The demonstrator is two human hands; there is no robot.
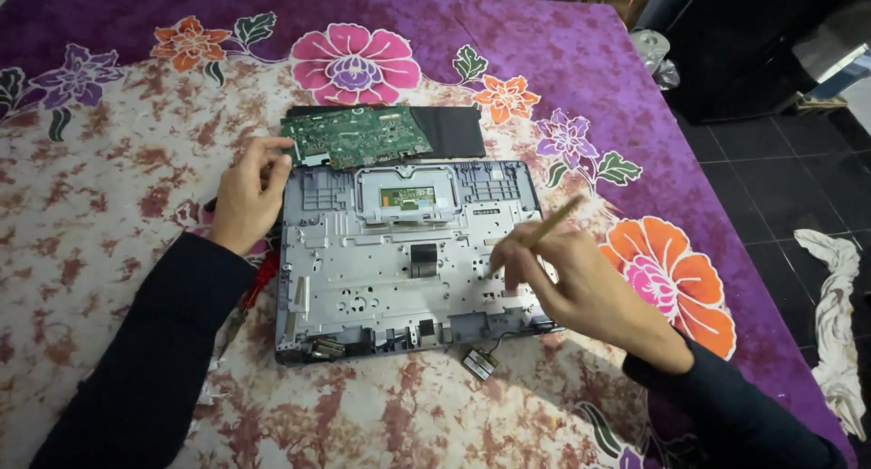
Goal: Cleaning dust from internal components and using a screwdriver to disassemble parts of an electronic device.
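One label shows: a small rectangular green label with pale markings (406, 197) lies flat in the middle of the rounded grey touchpad recess (365, 186), on the upper part of the opened grey laptop chassis (363, 278) on the bench. It sits level with the chassis's upper edge, just below the green circuit board (356, 135), and well apart from both hands. Its markings are too small to make out. No packages, signs or lit screens appear anywhere else in view.
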